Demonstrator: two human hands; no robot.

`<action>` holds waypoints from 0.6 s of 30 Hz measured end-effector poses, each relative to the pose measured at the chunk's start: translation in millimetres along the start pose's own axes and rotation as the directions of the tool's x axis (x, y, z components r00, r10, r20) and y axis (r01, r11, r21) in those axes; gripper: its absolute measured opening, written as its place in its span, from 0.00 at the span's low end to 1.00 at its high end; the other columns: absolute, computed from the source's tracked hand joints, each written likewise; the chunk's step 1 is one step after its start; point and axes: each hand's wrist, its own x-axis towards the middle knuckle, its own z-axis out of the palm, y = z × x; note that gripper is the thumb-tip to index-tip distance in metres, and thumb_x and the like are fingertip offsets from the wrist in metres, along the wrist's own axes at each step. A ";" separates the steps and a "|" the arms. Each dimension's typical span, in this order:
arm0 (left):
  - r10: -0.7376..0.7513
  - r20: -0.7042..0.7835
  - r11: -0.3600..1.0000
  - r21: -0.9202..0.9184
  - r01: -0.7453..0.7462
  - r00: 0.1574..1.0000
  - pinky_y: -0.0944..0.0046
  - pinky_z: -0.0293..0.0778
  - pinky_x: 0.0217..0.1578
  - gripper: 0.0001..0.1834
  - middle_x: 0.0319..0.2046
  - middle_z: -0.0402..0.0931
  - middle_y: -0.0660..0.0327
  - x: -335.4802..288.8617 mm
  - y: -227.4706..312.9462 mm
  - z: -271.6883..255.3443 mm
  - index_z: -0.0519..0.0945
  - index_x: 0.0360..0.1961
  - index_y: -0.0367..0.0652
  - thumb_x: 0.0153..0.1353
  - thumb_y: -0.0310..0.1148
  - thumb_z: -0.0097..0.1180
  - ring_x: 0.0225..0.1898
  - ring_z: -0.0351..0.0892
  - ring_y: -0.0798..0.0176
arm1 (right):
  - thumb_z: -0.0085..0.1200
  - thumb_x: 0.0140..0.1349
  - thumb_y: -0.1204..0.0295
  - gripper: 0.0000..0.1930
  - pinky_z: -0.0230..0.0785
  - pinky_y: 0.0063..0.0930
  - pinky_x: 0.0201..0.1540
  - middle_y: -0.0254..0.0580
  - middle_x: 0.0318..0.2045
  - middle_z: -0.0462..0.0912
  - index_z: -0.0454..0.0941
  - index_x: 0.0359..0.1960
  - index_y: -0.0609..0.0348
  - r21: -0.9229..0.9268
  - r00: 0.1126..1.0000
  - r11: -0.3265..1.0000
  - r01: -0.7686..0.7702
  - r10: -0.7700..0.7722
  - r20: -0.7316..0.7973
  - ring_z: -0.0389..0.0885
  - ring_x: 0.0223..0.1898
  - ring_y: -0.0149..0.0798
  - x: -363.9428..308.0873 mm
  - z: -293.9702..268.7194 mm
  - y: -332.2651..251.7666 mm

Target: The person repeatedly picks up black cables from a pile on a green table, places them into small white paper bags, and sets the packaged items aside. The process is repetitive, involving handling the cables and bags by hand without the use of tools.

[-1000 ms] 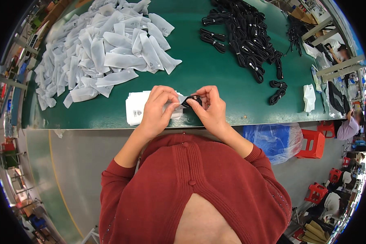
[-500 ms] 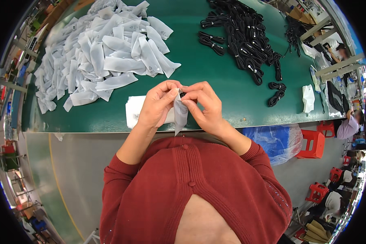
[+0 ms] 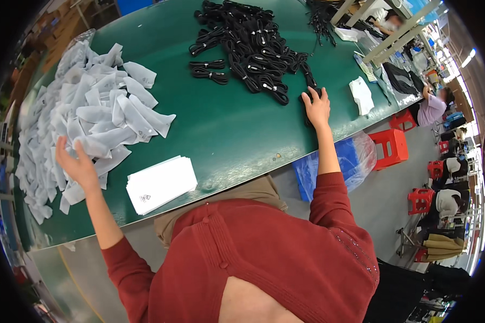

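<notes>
Has moved the left grip [image 3: 78, 166] well away from the right grip [image 3: 317, 107] over the shiny green counter [image 3: 231, 142], instead of close together near the front edge as half a second ago. Holds the left one open, with fingers spread, at the near part of the large heap of frosted, greyish-white plastic pouches [image 3: 105, 116]. Cannot tell whether touching a pouch there. Has brought the right one over the looped bundle of black cable [image 3: 307, 121], uncovered before. Cannot tell whether closed on this bundle or only resting on it, with fingers curved downward.

No longer shows between the two grips the single pouch with the black item at its mouth; cannot pick it out now in the heap. Leaves in full sight the flat stack of white rectangular pieces [image 3: 161, 184], earlier partly covered, lying near the front edge, between the heap and the covered bundle.

Beyond the right grip, shows the long pile of black looped cable bundles [image 3: 250, 46], arranged as before. Has turned the view also, with the front edge now rising toward the right.
</notes>
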 end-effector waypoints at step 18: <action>0.276 0.616 0.921 -0.390 -0.020 0.738 0.56 0.72 0.40 0.10 0.34 0.75 0.59 -131.2 146.7 -16.3 0.80 0.34 0.41 0.51 0.29 0.68 0.40 0.75 0.54 | 0.62 0.57 0.63 0.19 0.75 0.46 0.44 0.56 0.43 0.76 0.81 0.48 0.60 0.083 0.844 0.860 0.504 -0.510 0.164 0.75 0.45 0.57 -73.4 15.6 -186.3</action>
